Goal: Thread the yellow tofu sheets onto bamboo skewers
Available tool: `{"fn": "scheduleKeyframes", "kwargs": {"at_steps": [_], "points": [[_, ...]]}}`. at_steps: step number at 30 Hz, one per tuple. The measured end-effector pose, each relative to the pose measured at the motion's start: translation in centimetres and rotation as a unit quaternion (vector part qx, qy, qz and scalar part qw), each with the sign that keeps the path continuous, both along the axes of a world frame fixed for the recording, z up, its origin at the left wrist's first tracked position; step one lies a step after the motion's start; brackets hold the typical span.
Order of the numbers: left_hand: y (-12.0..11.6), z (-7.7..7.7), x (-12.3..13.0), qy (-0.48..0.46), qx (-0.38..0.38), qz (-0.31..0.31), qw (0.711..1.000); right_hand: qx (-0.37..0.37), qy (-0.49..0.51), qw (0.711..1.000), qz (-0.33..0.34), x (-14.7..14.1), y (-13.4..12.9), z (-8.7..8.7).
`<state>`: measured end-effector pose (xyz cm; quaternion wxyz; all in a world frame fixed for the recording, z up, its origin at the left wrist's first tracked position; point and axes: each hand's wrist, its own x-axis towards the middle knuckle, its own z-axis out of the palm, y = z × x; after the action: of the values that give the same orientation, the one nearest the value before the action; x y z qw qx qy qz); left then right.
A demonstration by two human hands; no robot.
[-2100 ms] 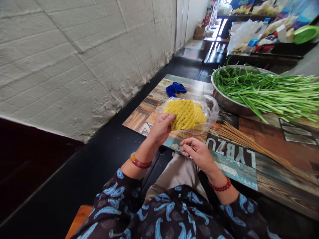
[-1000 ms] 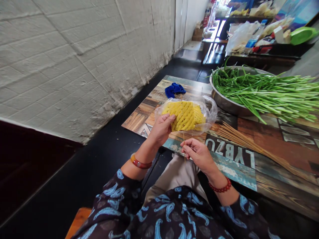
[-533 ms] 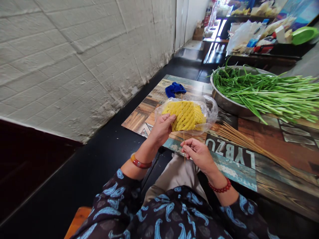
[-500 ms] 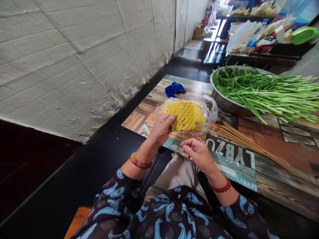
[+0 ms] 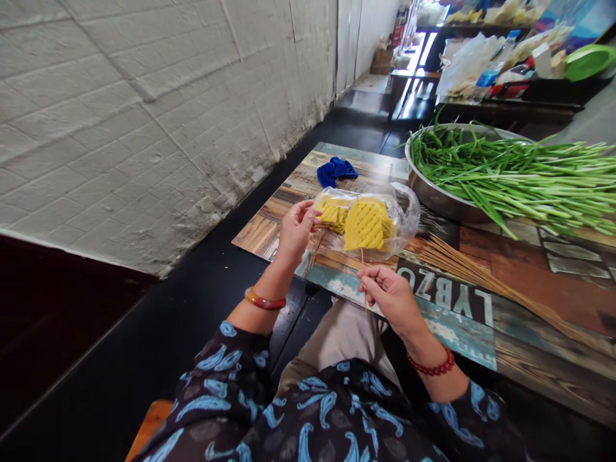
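Nearest first: right hand (image 5: 385, 294), thumb and fingertips clamped on a thin, straight wooden skewer (image 5: 364, 289), long axis roughly 12-to-6, lower end sticking out at 6 o'clock below the grip. Key relation, by judgement: yellow, flat, squarish sheet with slanting slits (image 5: 368, 224) at 12 o'clock from right fingertips, in line with the skewer, just past a short bare length of it; upper tip not visible, so can't tell how far in. Right hand nearer to the sheet's lower edge; left hand (image 5: 294, 232) off at 9 o'clock. Left fingers curled at the near end of a yellow, layered, slit-patterned pile (image 5: 333, 215); can't tell if gripping or only touching. From left fingertips: pile right at 3 o'clock, sheet farther along the same way. Under both, clear crinkled plastic bag (image 5: 411, 218). Out at 3 o'clock from right hand, bundle of long brown wooden sticks (image 5: 486, 279), axis 10-to-4. Beyond the sheet: crumpled blue cloth (image 5: 337, 170) at 11, round steel basin (image 5: 430, 186) of long green stalks (image 5: 524, 183) at 2.
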<state>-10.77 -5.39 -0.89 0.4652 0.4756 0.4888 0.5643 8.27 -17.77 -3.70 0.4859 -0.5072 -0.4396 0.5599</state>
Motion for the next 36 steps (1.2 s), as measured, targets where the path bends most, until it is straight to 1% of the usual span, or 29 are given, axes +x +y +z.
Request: {"fn": "scheduleKeyframes", "kwargs": {"at_steps": [1, 2, 4, 6, 7, 8, 10, 12, 15, 18, 21, 24, 29, 33, 36], "points": [[0.7, -0.3, -0.6, 0.069, 0.034, 0.038, 0.996, -0.003, -0.002, 1.000, -0.007, 0.1, 0.0, 0.1], [1.3, -0.6, -1.2, 0.146, 0.067, 0.069, 0.985, -0.005, -0.002, 1.000, -0.010, 0.1, 0.0, 0.2], [2.5, -1.1, -2.1, 0.296, 0.117, 0.106, 0.942, -0.009, -0.002, 1.000, -0.009, 0.1, 0.0, 0.5], [3.2, -1.4, -2.7, 0.408, 0.146, 0.108, 0.895, -0.014, 0.001, 1.000, 0.001, 0.0, 0.0, 0.9], [3.6, -1.6, -2.8, 0.445, 0.154, 0.099, 0.877, -0.017, 0.005, 1.000, 0.008, -0.2, -0.1, 1.0], [3.9, -1.7, -2.9, 0.471, 0.158, 0.089, 0.863, -0.021, 0.011, 1.000, 0.014, -0.3, -0.2, 1.2], [4.5, -1.8, -2.8, 0.498, 0.156, 0.068, 0.850, -0.036, 0.029, 0.999, 0.025, -0.6, -0.3, 1.5], [5.3, -1.8, -2.8, 0.499, 0.142, 0.047, 0.853, -0.051, 0.049, 0.997, 0.032, -0.7, -0.3, 1.8], [6.6, -1.4, -2.9, 0.451, 0.117, 0.025, 0.884, -0.070, 0.079, 0.994, 0.041, -0.9, -0.2, 2.2], [7.4, -0.5, -3.0, 0.395, 0.122, 0.029, 0.910, -0.087, 0.101, 0.990, 0.048, -1.1, 0.1, 2.7], [7.6, 0.4, -2.8, 0.385, 0.139, 0.024, 0.912, -0.089, 0.109, 0.989, 0.047, -1.3, 0.4, 2.8], [7.4, 0.9, -2.7, 0.385, 0.133, 0.014, 0.913, -0.081, 0.106, 0.990, 0.038, -1.5, 0.9, 2.5], [7.1, 0.9, -2.7, 0.372, 0.121, 0.005, 0.920, -0.074, 0.096, 0.992, 0.022, -2.0, 1.7, 2.0], [7.0, 1.0, -2.7, 0.359, 0.119, -0.007, 0.926, -0.084, 0.134, 0.987, 0.023, -3.1, 2.7, 2.5], [6.8, 1.3, -2.6, 0.336, 0.114, -0.010, 0.935, -0.073, 0.167, 0.983, 0.016, -4.3, 4.2, 2.7]]}}
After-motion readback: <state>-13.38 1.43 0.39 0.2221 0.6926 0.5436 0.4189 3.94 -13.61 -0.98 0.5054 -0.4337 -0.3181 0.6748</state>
